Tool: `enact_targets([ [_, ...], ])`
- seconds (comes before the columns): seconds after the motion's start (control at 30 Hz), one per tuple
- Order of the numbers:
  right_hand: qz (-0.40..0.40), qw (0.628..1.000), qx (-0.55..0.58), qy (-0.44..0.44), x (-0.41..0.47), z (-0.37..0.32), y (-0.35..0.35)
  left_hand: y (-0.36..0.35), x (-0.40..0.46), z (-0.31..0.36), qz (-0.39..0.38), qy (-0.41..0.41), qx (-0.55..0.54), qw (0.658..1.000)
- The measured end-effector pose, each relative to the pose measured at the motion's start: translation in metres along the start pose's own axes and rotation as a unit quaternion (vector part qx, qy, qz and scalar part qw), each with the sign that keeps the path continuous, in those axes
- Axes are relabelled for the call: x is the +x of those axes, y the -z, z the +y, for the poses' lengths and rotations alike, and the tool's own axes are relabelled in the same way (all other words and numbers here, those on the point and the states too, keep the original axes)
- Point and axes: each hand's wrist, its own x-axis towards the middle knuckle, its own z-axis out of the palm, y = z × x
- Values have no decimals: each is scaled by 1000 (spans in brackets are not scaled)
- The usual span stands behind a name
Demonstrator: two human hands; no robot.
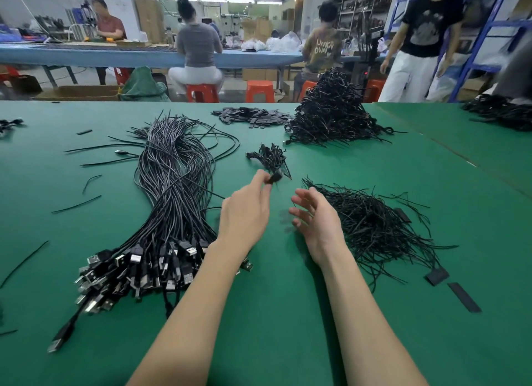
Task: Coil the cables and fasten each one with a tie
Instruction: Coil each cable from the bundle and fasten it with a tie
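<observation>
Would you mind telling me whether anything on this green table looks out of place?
Yes: several loose ties lie scattered left of the USB cable bundle, away from the tie pile on the right.

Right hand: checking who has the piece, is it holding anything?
No, the right hand hovers open and empty, while the left hand pinches a small black piece.

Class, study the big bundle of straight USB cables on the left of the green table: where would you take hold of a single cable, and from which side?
Grip one USB plug at the near end of the cable bundle, coming from the near side. The plugs fan out separately there, while further up the cords lie packed and crossed.
</observation>
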Motion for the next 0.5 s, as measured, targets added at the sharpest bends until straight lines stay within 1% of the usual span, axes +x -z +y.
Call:
enact_targets([
  [0.03, -5, 999, -42, 26, -1, 0, -2, 2, 3, 3, 2, 32, -76, 997],
  [0.07, -19, 995, -87, 50, -2, 1, -5, 3, 6, 8, -6, 81, -176, 981],
  [0.1, -42, 989, -121, 68, -4, 3, -8, 5, 8, 13, -22, 133, -294, 946],
  [0.13, -72, 984, -143, 78, -6, 5, -12, 8, 10, 20, -41, 174, -413, 893],
  [0.17, -103, 979, -157, 83, -9, 7, -17, 11, 11, 25, -56, 196, -513, 834],
  [0.2, -129, 973, -172, 87, -11, 9, -21, 16, 12, 30, -65, 200, -580, 787],
  [0.23, -148, 967, -185, 92, -13, 10, -25, 20, 13, 33, -67, 195, -617, 759],
  [0.27, -160, 962, -198, 96, -16, 10, -27, 25, 13, 35, -65, 187, -634, 747],
  [0.3, -167, 958, -209, 100, -18, 9, -28, 29, 13, 36, -65, 180, -635, 749],
  [0.33, -172, 951, -233, 112, -21, 8, -26, 33, 13, 36, -67, 176, -622, 760],
  [0.4, -186, 922, -298, 161, -28, 4, -22, 40, 12, 37, -72, 175, -582, 791],
  [0.43, -195, 916, -301, 177, -31, 2, -21, 44, 13, 37, -70, 178, -574, 796],
  [0.47, -206, 923, -276, 174, -34, 0, -21, 47, 15, 36, -65, 182, -579, 792],
  [0.5, -221, 934, -239, 147, -36, -4, -22, 50, 17, 35, -60, 187, -595, 779],
])
